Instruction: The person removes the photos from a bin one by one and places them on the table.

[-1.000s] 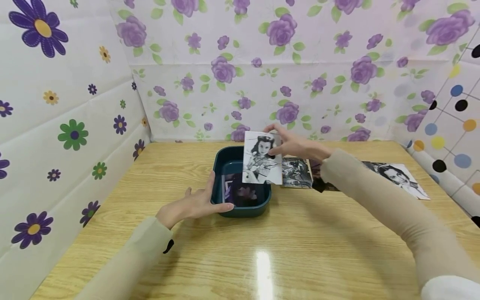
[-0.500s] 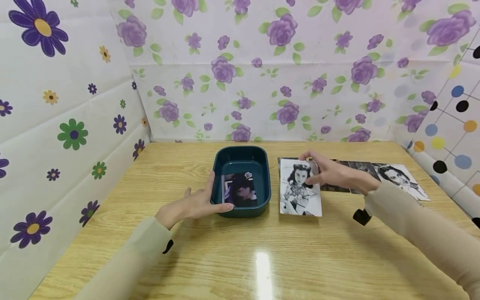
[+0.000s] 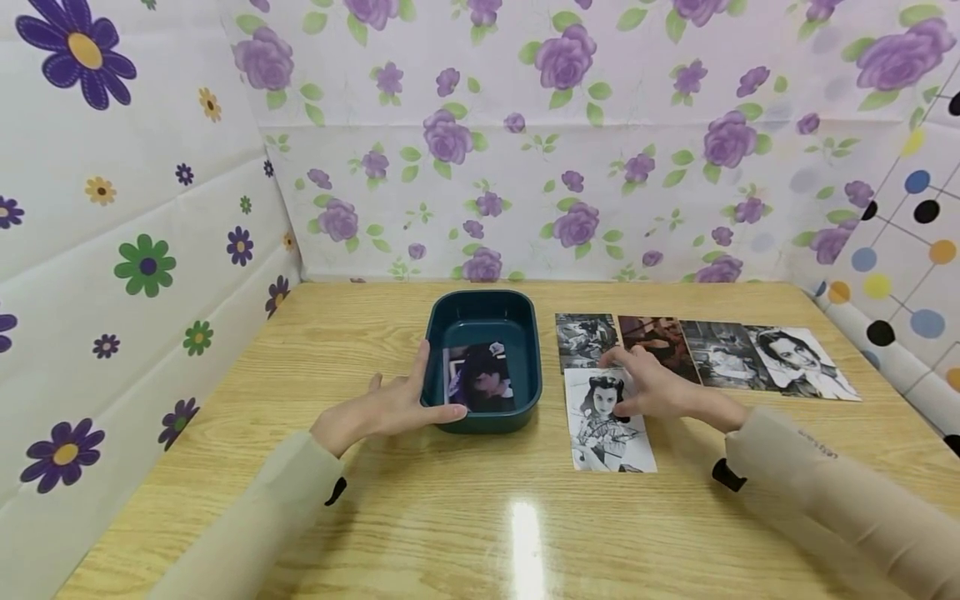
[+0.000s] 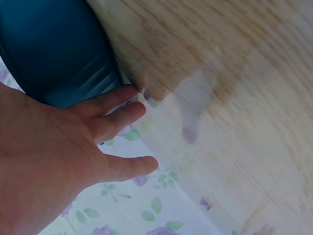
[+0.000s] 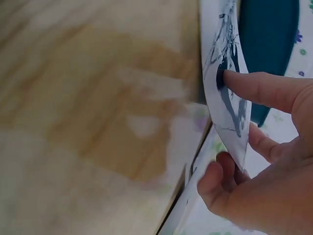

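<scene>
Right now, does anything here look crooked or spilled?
Nothing looks spilled, but the print the right hand pinches sits out of line, nearer the camera than the row of photos, and the right wrist view shows it bowed.

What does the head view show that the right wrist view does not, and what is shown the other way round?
Only the head view shows the left hand at the tub, the dark photo inside it, and the four photos in a row, face by face. Only the right wrist view shows the palm side of the right hand and, clearly, the bend in the portrait photo. Both show the portrait photo pinched, some of the tub, the wooden table and flowered wall covering.
</scene>
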Tool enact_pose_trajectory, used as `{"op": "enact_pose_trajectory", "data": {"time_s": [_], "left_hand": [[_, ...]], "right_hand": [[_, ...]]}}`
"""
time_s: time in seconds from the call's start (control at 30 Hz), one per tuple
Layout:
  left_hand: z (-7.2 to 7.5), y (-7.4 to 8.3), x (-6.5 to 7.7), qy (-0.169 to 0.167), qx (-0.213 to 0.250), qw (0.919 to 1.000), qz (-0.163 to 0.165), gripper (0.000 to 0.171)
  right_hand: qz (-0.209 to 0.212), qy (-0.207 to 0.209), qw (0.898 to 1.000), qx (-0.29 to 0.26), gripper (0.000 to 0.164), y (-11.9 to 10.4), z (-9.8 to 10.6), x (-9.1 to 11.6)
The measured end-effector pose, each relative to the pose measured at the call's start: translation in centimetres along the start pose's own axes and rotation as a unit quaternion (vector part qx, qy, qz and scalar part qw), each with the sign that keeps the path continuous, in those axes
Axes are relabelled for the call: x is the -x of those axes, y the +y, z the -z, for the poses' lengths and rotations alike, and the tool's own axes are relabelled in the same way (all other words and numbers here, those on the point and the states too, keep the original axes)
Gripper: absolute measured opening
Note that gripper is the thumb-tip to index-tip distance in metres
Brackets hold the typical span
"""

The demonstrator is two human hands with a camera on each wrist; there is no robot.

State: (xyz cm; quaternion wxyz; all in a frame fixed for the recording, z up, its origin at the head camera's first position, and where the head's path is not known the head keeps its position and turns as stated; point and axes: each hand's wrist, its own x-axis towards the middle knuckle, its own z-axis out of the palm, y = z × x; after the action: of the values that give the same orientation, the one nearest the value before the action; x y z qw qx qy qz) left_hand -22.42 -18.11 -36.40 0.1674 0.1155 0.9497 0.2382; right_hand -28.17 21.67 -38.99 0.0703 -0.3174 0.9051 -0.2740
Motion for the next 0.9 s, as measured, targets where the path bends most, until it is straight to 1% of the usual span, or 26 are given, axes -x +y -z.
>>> {"op": "enact_pose_trajectory", "data": {"time_s": [0.13,0.2,0.27,0.33,0.43,0.53,0.6,0.67,0.73,0.77,0.83,0.9], "left_hand": [[0.0,0.0,0.0,0.002,0.0,1.0,-0.003,0.125],[0.0,0.0,0.0,0.004,-0.001,1.0,-0.004,0.126],[0.0,0.0,0.1,0.004,-0.001,1.0,-0.003,0.126],[0.0,0.0,0.1,0.002,0.0,1.0,-0.003,0.126],[0.0,-0.1,0.0,-0.001,0.001,1.0,-0.004,0.126],[0.0,-0.2,0.0,-0.003,-0.001,1.0,0.0,0.126],[0.0,-0.2,0.0,-0.003,-0.003,1.0,0.003,0.126],[0.1,-0.2,0.1,-0.007,-0.003,1.0,0.007,0.126],[0.1,-0.2,0.1,-0.011,-0.005,0.9999,0.008,0.126],[0.1,-0.1,0.1,-0.012,-0.004,0.9999,0.008,0.126],[0.1,-0.1,0.1,-0.013,-0.006,0.9999,0.007,0.126],[0.1,0.0,0.1,-0.013,-0.01,0.9998,0.005,0.126]], "right_hand": [[-0.005,0.029,0.998,0.052,0.055,0.0,-0.5,0.0],[-0.008,0.034,0.997,0.069,0.054,-0.1,-0.6,-0.1],[-0.005,0.029,0.997,0.072,0.054,-0.1,-0.6,-0.3],[0.002,0.023,0.999,0.048,0.053,-0.3,-0.3,-0.8],[0.021,0.031,0.999,-0.018,0.051,-1.0,0.4,-2.5],[0.028,0.043,0.994,-0.093,0.048,-2.6,1.3,-5.2],[0.038,0.04,0.991,-0.122,0.049,-3.9,1.7,-7.3],[0.053,0.021,0.99,-0.131,0.051,-5.2,1.9,-9.5],[0.075,-0.01,0.99,-0.12,0.056,-6.2,1.7,-11.7],[0.086,-0.031,0.99,-0.106,0.058,-6.6,1.6,-12.7],[0.093,-0.078,0.99,-0.067,0.062,-7.4,1.1,-14.6],[0.095,-0.127,0.987,-0.016,0.067,-8.0,0.5,-16.2]]}}
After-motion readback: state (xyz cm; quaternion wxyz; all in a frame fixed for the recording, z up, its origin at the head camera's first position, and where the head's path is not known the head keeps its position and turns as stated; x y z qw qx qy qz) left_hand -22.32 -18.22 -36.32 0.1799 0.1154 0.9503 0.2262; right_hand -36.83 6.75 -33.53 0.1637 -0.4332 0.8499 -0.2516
